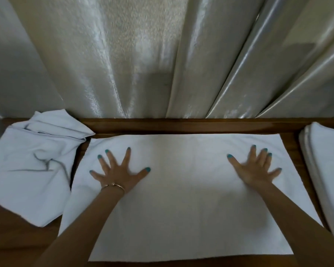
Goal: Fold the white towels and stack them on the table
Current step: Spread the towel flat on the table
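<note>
I have the towel (181, 189) spread flat on the wooden surface (181, 126), its far edge running along the rail in front of the curtain (123, 54) and its near edge close to me. My left hand (118, 170) presses on the far-left part of it with fingers (128, 153) splayed wide, holding nothing; my right hand (256, 168) does the same on the far-right part, fingers straight and spread. I judge this to be smoothing ahead of a fold. To the left lies a crumpled heap (33, 166) of unfolded towels, just touching or slightly overlapping the flat one's left edge; I cannot tell which. At the right edge of the view sits a folded stack (324, 170), just beside the towel's right edge. What worries me from here: flat palms have no grip, so if I push outward too hard the cloth may slide on the smooth wood and bunch instead of flattening. When I take the corners, the left one sits so close to the heap that I could catch a layer of it and drag it along. A fold brought over unevenly would leave skewed edges, and a skewed towel would sit badly on the stack and could tip it toward the right edge
</note>
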Tool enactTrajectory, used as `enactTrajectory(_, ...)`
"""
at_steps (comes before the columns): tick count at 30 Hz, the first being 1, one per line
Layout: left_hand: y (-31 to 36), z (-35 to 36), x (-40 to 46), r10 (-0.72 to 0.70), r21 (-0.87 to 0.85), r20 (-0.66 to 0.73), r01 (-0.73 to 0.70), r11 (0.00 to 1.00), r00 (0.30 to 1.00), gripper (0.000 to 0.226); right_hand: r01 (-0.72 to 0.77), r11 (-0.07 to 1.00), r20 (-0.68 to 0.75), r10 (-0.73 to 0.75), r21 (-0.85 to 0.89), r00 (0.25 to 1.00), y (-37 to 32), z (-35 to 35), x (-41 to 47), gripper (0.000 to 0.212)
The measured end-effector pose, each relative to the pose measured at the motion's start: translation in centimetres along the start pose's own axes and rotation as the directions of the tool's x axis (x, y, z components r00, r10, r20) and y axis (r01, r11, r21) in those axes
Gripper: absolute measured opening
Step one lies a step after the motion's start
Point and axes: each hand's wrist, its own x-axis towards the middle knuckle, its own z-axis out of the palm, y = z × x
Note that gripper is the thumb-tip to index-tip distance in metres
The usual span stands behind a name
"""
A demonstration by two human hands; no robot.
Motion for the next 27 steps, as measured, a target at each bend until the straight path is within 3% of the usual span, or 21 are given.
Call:
enactTrajectory(5,1.0,0.5,-1.3,-0.022,0.042,0.046,0.020,0.999,0.999,0.100,0.052,0.998,0.019,-0.052,-0.017,0.998,1.9,-0.8,0.7,0.112)
enactTrajectory(9,-0.1,-1.4,-0.5,0.124,0.099,-0.207,-0.105,0.989,0.970,0.064,0.109,0.991,-0.018,-0.111,-0.084,0.994,4.3,-0.5,0.8,0.101)
enactTrajectory(12,-1.1,-1.3,0.3,0.267,-0.005,-0.305,-0.282,0.959,0.914,0.048,0.097,0.987,-0.080,-0.107,-0.127,0.991,5.3,-0.1,0.1,0.090)
enactTrajectory(15,-1.6,-1.2,1.3,0.207,-0.107,-0.520,-0.303,0.947,0.829,0.051,0.072,0.985,-0.152,-0.096,-0.155,0.984,5.5,0.3,-0.6,0.083)
enactTrajectory(17,-1.6,-1.8,2.3,0.153,-0.171,-0.547,-0.288,0.942,0.823,0.047,0.100,0.991,-0.181,-0.115,-0.088,0.977,5.7,0.2,-1.0,0.079)
enactTrajectory(19,-1.5,-2.3,3.2,0.147,-0.198,-0.375,-0.234,0.952,0.915,0.059,0.103,0.995,-0.193,-0.103,-0.011,0.976,6.1,0.2,-1.2,0.080)
enactTrajectory(21,-1.5,-1.9,3.9,0.102,-0.031,-0.102,-0.105,0.994,0.990,0.088,0.020,0.997,-0.168,-0.033,-0.078,0.985,6.5,0.3,-1.3,0.081)
enactTrajectory(23,-1.5,-1.7,4.3,0.012,0.091,0.046,-0.016,0.996,0.999,0.104,-0.037,0.990,-0.108,0.022,-0.139,0.994,6.5,0.2,-1.2,0.081)
enactTrajectory(27,-1.1,-2.4,4.5,-0.105,0.056,0.127,0.099,0.994,0.986,0.111,0.019,0.995,-0.055,-0.024,-0.094,0.998,6.2,-1.3,-1.4,0.077)
